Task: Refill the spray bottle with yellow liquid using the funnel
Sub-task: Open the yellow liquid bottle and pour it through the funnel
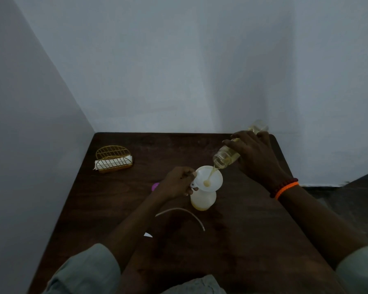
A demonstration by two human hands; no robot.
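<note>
The right hand [256, 155] grasped a tilted clear bottle [227, 157], pouring yellow liquid [212, 172] into the white funnel [209, 180] atop the spray bottle [202, 200] mid-table [179, 149]; the left hand [176, 183] grasped the funnel's tab.

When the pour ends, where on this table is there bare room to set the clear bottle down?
Bare dark wooden table lies along the far edge between the gold wire napkin holder and the right hand. More lies right of the white spray bottle. Crowded: around the white funnel, left hand and curved white tube.
</note>
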